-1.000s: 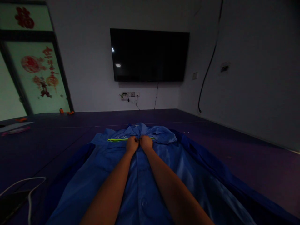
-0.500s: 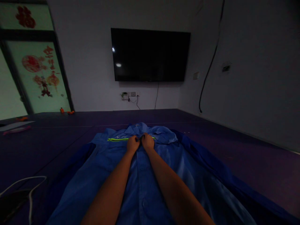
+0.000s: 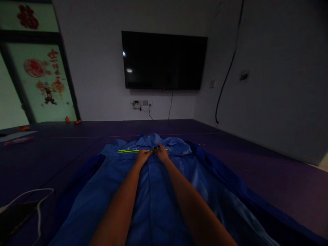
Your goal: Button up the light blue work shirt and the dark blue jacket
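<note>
shirt (image 3: 151, 191) lies beneath left hand (image 3: 142, 157), pinching its front, and right hand (image 3: 162, 154), half-curled there, its hold unclear

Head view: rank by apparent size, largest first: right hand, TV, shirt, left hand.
1. Shirt
2. TV
3. Left hand and right hand: look about alike, so not ranked against each other.

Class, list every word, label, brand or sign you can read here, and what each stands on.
"福", red, on the glass panel above the door.
"N…C", middle letters too blurred, on the chest of the blue shirt.
Column of red characters on the door: too blurred to read.
Lower edge of the television: any brand mark is too small to read.
</note>
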### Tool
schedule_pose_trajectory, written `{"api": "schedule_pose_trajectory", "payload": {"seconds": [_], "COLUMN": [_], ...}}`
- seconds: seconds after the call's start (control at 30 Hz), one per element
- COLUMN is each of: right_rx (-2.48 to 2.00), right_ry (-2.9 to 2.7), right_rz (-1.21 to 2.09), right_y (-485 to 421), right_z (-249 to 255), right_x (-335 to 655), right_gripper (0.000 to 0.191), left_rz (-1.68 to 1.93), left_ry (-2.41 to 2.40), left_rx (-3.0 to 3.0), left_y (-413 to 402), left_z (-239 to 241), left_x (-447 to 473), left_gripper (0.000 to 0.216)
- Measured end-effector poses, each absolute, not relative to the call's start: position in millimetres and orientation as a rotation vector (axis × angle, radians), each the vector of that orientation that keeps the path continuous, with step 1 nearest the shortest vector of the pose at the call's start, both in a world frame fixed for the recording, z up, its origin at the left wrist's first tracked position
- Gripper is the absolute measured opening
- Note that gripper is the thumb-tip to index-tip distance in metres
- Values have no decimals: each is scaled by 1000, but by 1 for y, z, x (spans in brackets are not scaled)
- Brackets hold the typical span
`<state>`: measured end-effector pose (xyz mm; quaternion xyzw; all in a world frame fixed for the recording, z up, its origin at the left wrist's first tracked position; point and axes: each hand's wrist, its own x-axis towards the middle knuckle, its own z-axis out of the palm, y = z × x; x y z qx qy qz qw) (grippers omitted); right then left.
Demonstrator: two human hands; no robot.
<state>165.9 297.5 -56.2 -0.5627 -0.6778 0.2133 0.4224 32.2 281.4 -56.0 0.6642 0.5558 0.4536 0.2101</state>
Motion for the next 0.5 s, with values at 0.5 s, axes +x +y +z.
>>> {"api": "schedule_pose_trajectory", "payload": {"seconds": [0.5], "right_rx": [-1360], "right_ry": [-2148], "right_rz": [332], "right_y": [243], "right_z": [-48], "right_x": [171], "right_gripper": [33], "left_rz": [1165], "left_ry": [1461], "left_rx": [1804], "left_y": [235], "left_z": [-58], "left_x": [28], "left_gripper": [30]}}
